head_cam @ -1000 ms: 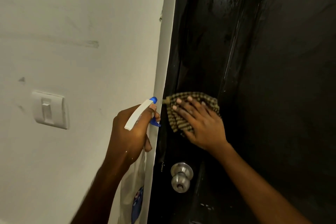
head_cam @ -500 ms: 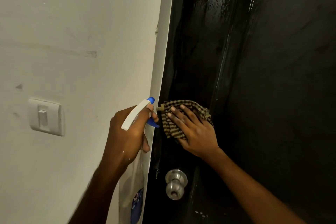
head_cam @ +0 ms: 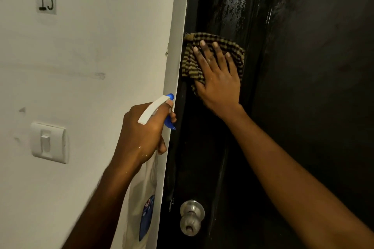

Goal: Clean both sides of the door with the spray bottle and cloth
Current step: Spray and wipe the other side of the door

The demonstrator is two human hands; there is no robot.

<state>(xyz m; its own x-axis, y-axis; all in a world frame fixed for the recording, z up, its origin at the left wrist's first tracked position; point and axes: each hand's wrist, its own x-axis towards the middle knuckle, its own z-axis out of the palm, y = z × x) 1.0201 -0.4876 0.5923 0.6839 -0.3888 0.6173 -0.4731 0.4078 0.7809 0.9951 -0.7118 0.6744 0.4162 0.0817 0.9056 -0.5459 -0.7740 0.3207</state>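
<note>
Right hand (head_cam: 219,81) flat on cloth (head_cam: 191,64), wet black door (head_cam: 232,6); left hand (head_cam: 139,133) grip round spray bottle (head_cam: 153,109); white wall (head_cam: 101,46).

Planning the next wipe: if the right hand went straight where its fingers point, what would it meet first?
Probably the white wall edge, up-left of the cloth under the right hand; depth unclear.

Dim light, glare streaks on the glossy door (head_cam: 232,6).
</note>
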